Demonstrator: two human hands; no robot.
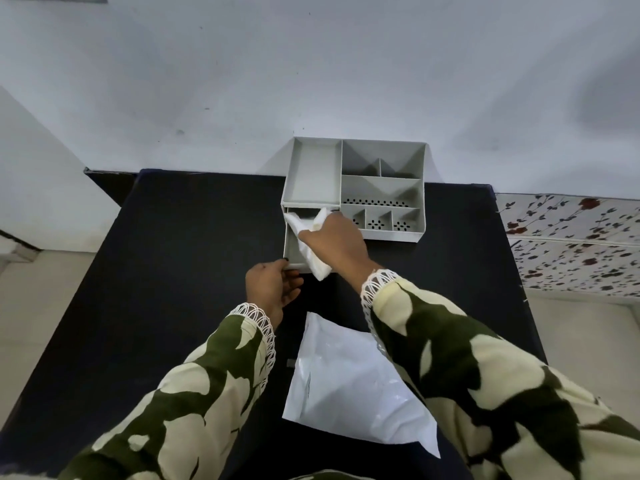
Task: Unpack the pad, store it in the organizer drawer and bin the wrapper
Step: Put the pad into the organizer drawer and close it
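Note:
A grey organizer (382,188) with several compartments stands at the far edge of a dark table (180,271). Its drawer (290,249) is pulled out toward me at the lower left. My right hand (337,245) holds a white pad (313,258) over the drawer, one end of the pad sticking out past the drawer's front. My left hand (272,289) grips the drawer's front edge with its fingertips. A white wrapper (349,386) lies flat on the table near me, partly under my right sleeve.
The organizer's compartments look empty. A white wall rises behind the table. A floral-patterned surface (575,240) lies to the right, and pale floor shows on both sides of the table.

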